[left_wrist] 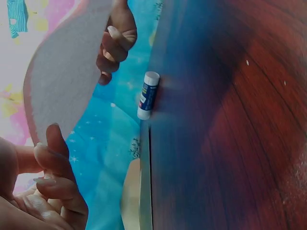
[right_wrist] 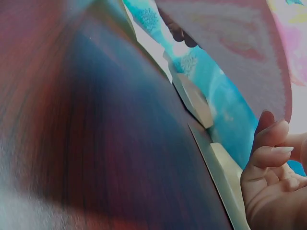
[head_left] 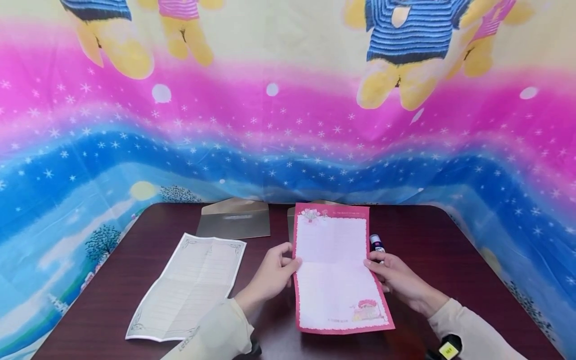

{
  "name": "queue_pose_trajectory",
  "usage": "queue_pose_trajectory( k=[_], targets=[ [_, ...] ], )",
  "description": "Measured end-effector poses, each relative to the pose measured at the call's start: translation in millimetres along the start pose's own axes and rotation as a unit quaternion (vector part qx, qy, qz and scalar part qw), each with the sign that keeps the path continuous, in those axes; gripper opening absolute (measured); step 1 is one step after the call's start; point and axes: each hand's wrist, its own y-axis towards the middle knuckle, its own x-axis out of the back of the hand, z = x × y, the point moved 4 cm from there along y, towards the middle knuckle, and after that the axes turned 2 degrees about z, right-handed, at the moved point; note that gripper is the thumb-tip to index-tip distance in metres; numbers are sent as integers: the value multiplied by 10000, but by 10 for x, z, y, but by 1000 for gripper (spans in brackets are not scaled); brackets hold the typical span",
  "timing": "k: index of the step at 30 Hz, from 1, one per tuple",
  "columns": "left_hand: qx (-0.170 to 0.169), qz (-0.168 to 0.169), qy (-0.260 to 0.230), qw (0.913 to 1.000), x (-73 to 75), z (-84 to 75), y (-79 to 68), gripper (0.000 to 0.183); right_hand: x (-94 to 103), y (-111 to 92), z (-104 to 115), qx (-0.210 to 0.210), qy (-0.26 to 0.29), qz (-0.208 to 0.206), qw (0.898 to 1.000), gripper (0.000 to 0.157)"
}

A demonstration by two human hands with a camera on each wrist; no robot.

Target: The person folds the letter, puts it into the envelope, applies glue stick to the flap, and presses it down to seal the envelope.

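Both hands hold up a sheet of pink-bordered letter paper (head_left: pixel 333 280) above the table, with crease lines across its white middle and small drawings at two corners. My left hand (head_left: pixel 271 270) pinches its left edge about halfway down, thumb on the front. On the opposite edge, my right hand (head_left: pixel 402 277) pinches it the same way. From the left wrist view, the back of the sheet (left_wrist: pixel 67 72) looks curved, and fingers of both hands show around it. Behind the right fingers stands or lies a glue stick (head_left: pixel 376 243), partly covered in the head view.
To the left, a creased cream letter sheet (head_left: pixel 193 285) with a decorated border lies on the dark wooden table (head_left: pixel 130 272). A grey-brown envelope (head_left: pixel 236 225) with its flap raised lies at the back. A second envelope (head_left: pixel 290 225) is mostly hidden. A patterned cloth (head_left: pixel 270 135) hangs behind.
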Motion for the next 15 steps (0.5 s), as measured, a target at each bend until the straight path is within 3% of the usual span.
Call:
queue_pose_trajectory(
  k=[9, 15],
  targets=[
    [259, 36, -544, 9982, 85, 37, -42, 28, -108, -2, 3, -81, 606, 152, 9980, 43],
    [619, 204, -1262, 9899, 127, 21, -94, 36, -153, 2, 16, -120, 877, 168, 9959, 48]
  ],
)
